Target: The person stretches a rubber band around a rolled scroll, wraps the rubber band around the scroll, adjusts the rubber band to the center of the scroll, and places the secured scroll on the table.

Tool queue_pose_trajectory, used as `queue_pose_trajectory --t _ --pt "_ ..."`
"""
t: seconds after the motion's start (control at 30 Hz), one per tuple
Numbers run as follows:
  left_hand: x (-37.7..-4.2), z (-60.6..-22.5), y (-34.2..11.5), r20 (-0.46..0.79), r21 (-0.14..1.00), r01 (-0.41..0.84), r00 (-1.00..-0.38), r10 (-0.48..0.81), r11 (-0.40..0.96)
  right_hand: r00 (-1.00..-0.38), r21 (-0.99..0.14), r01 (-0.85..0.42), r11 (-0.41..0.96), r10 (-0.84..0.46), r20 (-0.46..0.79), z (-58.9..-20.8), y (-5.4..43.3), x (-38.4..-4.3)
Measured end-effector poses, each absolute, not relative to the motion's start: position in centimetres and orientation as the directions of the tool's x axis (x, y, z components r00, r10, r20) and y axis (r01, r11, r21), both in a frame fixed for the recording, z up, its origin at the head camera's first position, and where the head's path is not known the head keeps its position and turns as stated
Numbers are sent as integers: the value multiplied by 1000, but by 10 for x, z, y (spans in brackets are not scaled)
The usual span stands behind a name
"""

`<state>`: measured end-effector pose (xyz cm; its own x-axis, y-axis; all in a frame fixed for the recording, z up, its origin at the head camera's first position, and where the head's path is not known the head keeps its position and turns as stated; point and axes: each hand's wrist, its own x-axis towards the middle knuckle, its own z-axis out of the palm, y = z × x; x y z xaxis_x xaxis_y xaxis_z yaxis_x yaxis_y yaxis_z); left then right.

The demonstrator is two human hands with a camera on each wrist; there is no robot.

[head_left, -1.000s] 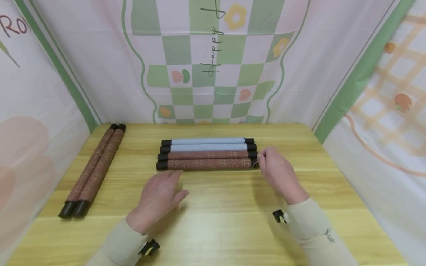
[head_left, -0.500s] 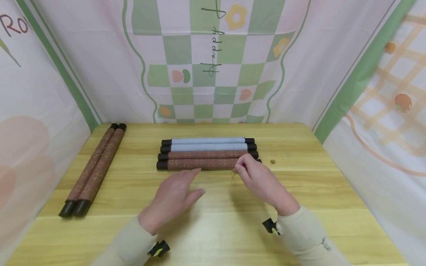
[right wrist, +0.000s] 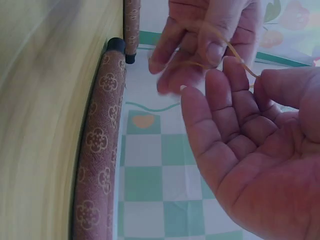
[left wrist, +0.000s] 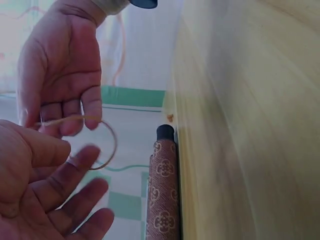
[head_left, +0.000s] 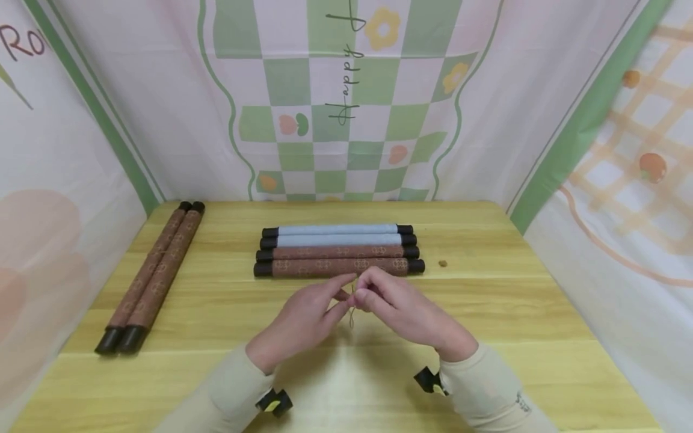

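A thin tan rubber band (left wrist: 114, 142) is stretched into a loop between my two hands, just in front of the rolled scrolls. My right hand (head_left: 408, 310) pinches it between thumb and index finger, as the right wrist view shows. The thumb and index finger of my left hand (head_left: 303, 316) close on the other side of the loop, its remaining fingers spread. Beyond the hands, a brown patterned scroll (head_left: 325, 267) with black ends lies nearest, beside a second brown scroll (head_left: 319, 252). Two light blue scrolls (head_left: 338, 240) lie behind them, parallel.
Another pair of brown scrolls (head_left: 157, 282) lies slantwise along the left of the wooden table (head_left: 487, 391). A tiny brown object (head_left: 443, 263) sits right of the middle row. Printed cloth (head_left: 368, 168) hangs at the back and sides.
My right hand has come left from the scrolls' right end, carrying the rubber band. My left hand has moved right to meet it. The tiny brown object at right has come into view.
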<state>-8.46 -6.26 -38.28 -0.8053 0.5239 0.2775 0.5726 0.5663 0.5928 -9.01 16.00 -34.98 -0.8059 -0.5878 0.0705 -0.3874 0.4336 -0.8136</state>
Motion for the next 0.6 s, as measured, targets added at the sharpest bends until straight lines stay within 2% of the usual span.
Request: queue_pose_trajectory --t 0.17,0.37,0.47,0.6 --pt "-84 -386 -68 266 643 517 -843 467 566 -813 -896 -315 314 -576 84 -353 162 -92" --pt "-86 -385 -74 258 715 407 -909 326 569 -868 -959 -189 211 -492 63 -352 165 -92" --pt "-88 -383 -75 258 761 363 -930 263 538 -884 -966 -152 208 -466 39 -352 165 -92" --pt "-89 -382 -76 309 774 383 -923 228 503 -881 -959 -118 257 -473 -18 -355 164 -92"
